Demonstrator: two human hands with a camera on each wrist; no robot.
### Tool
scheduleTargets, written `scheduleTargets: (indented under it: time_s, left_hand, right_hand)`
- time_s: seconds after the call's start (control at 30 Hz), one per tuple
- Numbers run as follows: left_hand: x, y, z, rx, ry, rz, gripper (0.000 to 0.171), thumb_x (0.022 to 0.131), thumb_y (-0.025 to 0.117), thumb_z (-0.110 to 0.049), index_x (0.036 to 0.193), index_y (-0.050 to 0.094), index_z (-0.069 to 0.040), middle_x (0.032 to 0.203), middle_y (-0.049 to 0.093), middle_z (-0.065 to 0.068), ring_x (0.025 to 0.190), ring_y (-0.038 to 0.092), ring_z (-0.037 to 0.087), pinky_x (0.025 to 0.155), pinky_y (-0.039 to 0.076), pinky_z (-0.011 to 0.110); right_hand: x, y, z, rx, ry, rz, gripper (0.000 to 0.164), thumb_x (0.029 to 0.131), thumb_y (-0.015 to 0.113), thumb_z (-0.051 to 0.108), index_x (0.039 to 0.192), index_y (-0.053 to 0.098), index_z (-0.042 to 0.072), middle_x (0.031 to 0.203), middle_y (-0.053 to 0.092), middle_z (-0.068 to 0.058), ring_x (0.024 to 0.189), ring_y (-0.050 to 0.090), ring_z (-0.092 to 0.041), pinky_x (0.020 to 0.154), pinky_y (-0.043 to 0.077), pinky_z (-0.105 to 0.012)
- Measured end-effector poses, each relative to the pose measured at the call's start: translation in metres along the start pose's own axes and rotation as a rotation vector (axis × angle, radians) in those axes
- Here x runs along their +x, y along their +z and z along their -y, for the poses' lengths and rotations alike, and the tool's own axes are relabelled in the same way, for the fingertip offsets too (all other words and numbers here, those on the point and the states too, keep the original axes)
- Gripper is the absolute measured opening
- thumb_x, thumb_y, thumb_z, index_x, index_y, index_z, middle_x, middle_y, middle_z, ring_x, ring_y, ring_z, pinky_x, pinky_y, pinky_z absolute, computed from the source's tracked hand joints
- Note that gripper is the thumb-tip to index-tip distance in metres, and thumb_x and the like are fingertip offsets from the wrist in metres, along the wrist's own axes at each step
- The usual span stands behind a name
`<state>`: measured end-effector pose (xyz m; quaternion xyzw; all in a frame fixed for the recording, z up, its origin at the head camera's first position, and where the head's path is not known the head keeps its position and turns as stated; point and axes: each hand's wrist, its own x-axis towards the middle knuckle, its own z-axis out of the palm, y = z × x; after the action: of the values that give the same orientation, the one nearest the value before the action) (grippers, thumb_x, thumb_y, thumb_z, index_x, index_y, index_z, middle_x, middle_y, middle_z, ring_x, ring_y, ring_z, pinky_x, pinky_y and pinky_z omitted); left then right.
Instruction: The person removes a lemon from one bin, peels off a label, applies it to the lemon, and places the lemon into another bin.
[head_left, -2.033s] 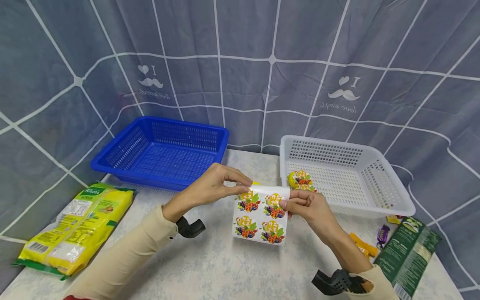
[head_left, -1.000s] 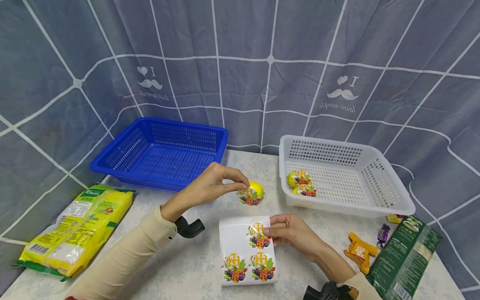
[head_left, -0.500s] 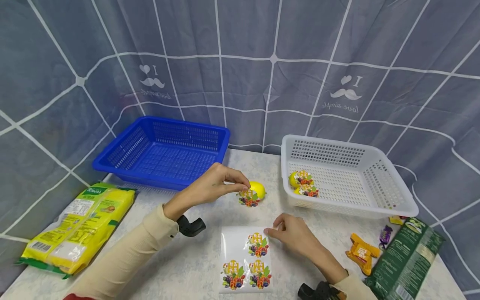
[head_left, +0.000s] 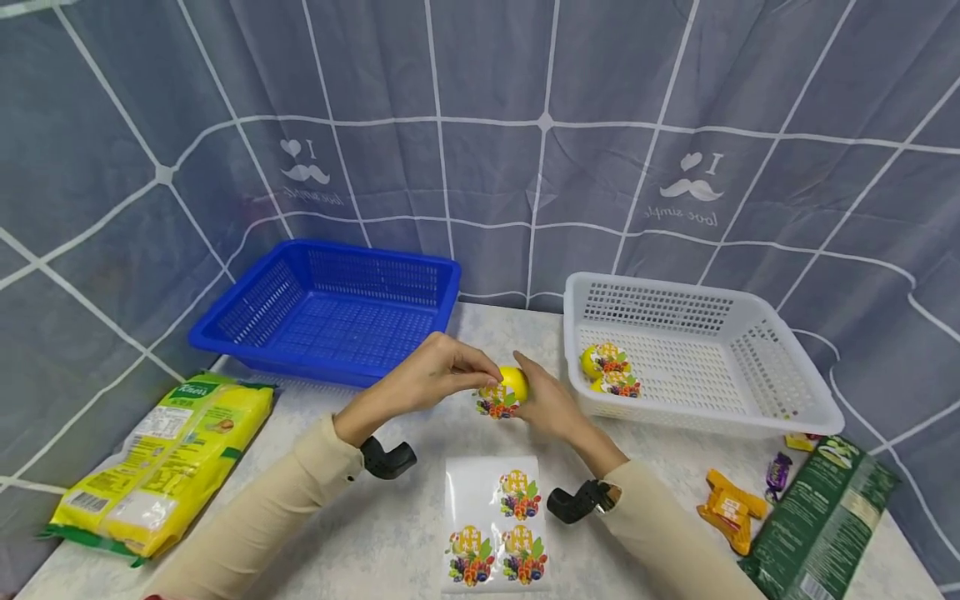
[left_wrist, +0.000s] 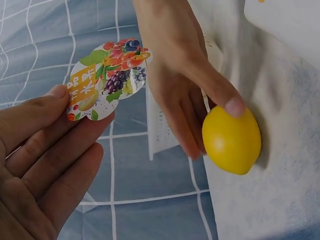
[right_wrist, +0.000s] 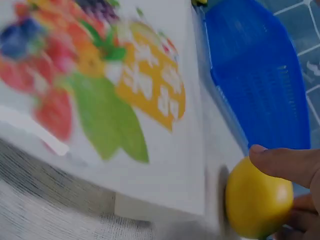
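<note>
My left hand (head_left: 438, 371) pinches a fruit-printed sticker (left_wrist: 112, 77) by one edge, between thumb and fingers. Just beyond it, my right hand (head_left: 553, 404) holds a yellow lemon (left_wrist: 232, 140) on the table, its thumb (right_wrist: 280, 162) laid on top and the fingers round the side. From the head camera the sticker overlaps the lemon, while the left wrist view shows them apart. The white sticker sheet (head_left: 470, 483) lies in front of both hands with three stickers on it and a bare upper left part.
A white basket (head_left: 675, 417) at the right holds two stickered lemons (head_left: 603, 360). The blue basket (head_left: 322, 358) stands at the back left. A yellow Knorr bag (head_left: 165, 467) lies at the left. On the right are a green packet (head_left: 821, 517), orange-wrapped (head_left: 731, 510) and purple-wrapped (head_left: 777, 475) sweets.
The sticker came off the sheet with my left hand. My right hand lowered the sheet to the table, let it go, and moved up to grip the lemon.
</note>
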<state>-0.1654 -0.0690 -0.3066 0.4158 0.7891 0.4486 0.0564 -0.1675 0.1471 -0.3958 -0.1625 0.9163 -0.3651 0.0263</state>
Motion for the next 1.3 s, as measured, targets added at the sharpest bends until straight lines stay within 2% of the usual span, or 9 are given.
scheduleTargets:
  time_s: [0.1,0.2,0.37,0.5,0.63,0.8,1.03,1.3]
  left_hand:
    - [0.0,0.001,0.001,0.008,-0.01,-0.002,0.011,0.093,0.067,-0.005,0.097,0.077,-0.003,0.091,0.075,0.003,0.074,0.068,0.021,0.066,0.054,0.024]
    - [0.0,0.001,0.003,0.016,-0.013,-0.009,0.011,0.092,0.068,-0.005,0.098,0.077,-0.002,0.093,0.075,0.004,0.076,0.069,0.02,0.068,0.055,0.024]
    - [0.001,0.002,0.005,0.008,-0.009,-0.01,0.011,0.092,0.068,-0.004,0.097,0.076,0.0,0.092,0.075,0.005,0.078,0.069,0.016,0.069,0.055,0.025]
    - [0.003,0.004,0.006,0.01,0.002,-0.006,0.011,0.092,0.068,-0.004,0.097,0.076,0.0,0.091,0.075,0.004,0.078,0.069,0.015,0.069,0.055,0.024]
    - [0.003,0.006,0.006,0.023,0.017,-0.014,0.01,0.091,0.068,-0.004,0.096,0.077,-0.001,0.09,0.075,0.004,0.08,0.069,0.01,0.07,0.056,0.025]
    - [0.004,0.009,0.008,0.039,0.006,-0.021,0.01,0.092,0.068,-0.005,0.096,0.077,-0.003,0.089,0.075,0.002,0.077,0.069,0.011,0.069,0.056,0.025]
    - [0.003,0.012,0.011,0.077,-0.006,-0.034,0.009,0.092,0.069,-0.007,0.095,0.077,-0.006,0.086,0.074,-0.001,0.079,0.067,0.006,0.07,0.055,0.028]
    - [0.002,0.014,0.014,0.097,0.016,-0.054,0.008,0.091,0.07,-0.006,0.094,0.077,-0.006,0.086,0.075,0.001,0.079,0.067,0.005,0.071,0.055,0.026]
  right_hand:
    - [0.006,0.004,-0.004,-0.021,-0.022,0.013,0.081,0.075,0.075,-0.008,0.147,0.039,-0.004,0.144,0.047,-0.023,0.114,0.056,-0.034,0.098,0.046,-0.046]
    - [0.008,0.006,-0.006,-0.039,-0.055,0.007,0.076,0.072,0.081,-0.005,0.14,0.048,-0.005,0.135,0.054,-0.023,0.116,0.056,-0.034,0.101,0.045,-0.045]
    - [0.004,0.003,-0.003,-0.029,-0.088,-0.004,0.068,0.069,0.087,0.004,0.131,0.06,0.001,0.123,0.062,-0.015,0.105,0.06,-0.026,0.093,0.049,-0.041]
    - [-0.005,-0.003,0.004,0.014,-0.135,0.013,0.065,0.07,0.088,0.012,0.129,0.063,0.007,0.121,0.065,-0.008,0.103,0.061,-0.02,0.09,0.051,-0.037]
    - [-0.014,-0.01,0.014,0.049,-0.172,0.042,0.065,0.073,0.088,0.023,0.131,0.062,0.012,0.124,0.065,-0.003,0.108,0.062,-0.019,0.092,0.051,-0.038]
    - [-0.023,-0.015,0.019,0.111,-0.125,0.088,0.073,0.074,0.087,0.034,0.136,0.057,0.01,0.132,0.061,-0.004,0.108,0.062,-0.021,0.09,0.051,-0.038]
    - [-0.028,-0.017,0.021,0.206,-0.041,0.118,0.077,0.074,0.087,0.039,0.138,0.055,0.012,0.138,0.056,-0.005,0.1,0.066,-0.025,0.082,0.055,-0.036]
    - [-0.031,-0.018,0.022,0.244,-0.046,0.113,0.069,0.075,0.085,0.04,0.134,0.059,0.017,0.133,0.059,-0.002,0.106,0.064,-0.026,0.088,0.052,-0.04]
